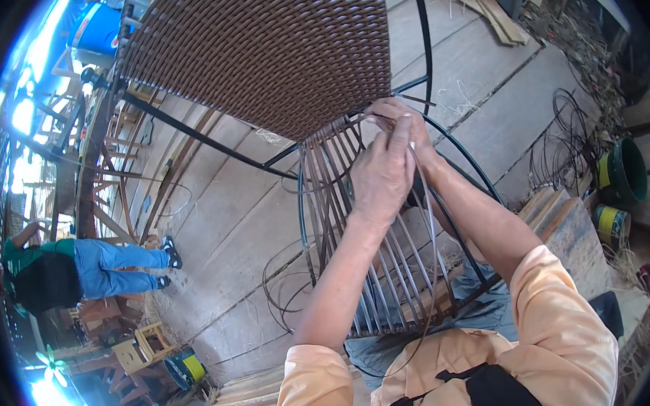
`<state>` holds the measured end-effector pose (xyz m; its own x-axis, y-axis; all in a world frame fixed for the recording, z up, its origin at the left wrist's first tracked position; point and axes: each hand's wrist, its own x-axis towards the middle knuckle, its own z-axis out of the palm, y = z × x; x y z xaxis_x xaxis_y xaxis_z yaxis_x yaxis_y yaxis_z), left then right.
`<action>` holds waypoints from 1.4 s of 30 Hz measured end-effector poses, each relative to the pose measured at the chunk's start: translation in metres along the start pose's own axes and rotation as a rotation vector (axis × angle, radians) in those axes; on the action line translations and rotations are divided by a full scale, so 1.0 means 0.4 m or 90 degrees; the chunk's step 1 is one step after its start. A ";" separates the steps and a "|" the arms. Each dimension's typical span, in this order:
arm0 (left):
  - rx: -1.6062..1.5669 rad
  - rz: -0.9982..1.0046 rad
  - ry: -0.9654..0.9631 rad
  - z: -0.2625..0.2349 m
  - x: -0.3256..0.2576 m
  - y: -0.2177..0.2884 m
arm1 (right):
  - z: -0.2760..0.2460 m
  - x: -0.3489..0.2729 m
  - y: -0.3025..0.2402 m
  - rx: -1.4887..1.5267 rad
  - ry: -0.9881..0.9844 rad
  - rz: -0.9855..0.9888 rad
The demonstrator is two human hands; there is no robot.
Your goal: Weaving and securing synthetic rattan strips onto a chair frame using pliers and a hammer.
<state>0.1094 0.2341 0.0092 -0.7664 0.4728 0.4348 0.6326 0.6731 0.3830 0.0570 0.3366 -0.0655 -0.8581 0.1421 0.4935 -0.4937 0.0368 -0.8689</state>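
The left hand (381,173) grips brown strands (325,203) near the woven panel (260,43). Just beyond, the right hand (399,118) pinches one strand.

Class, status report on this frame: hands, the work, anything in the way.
Left hand and right hand pinching strand at woven panel edge. Frame close by.

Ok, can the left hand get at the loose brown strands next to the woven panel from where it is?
Probably yes. The left hand is already raised against the upright strands just below the woven panel, beside the right hand. Nothing seems to sit between its fingers and the strands.
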 end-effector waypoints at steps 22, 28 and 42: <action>-0.074 -0.194 0.001 0.036 0.066 -0.240 | 0.106 -0.060 0.196 0.016 0.050 0.383; -0.262 -0.386 -0.039 0.030 0.088 -0.246 | 0.142 -0.002 0.213 -0.044 0.023 0.238; 0.081 -0.217 -0.090 -0.094 0.069 -0.196 | 0.096 -0.060 0.149 -0.137 -0.104 0.376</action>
<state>0.0428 0.1729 0.0219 -0.9436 0.2774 0.1809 0.3270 0.8663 0.3776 0.0426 0.2975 -0.1274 -0.9953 0.0469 -0.0848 0.0925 0.1990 -0.9756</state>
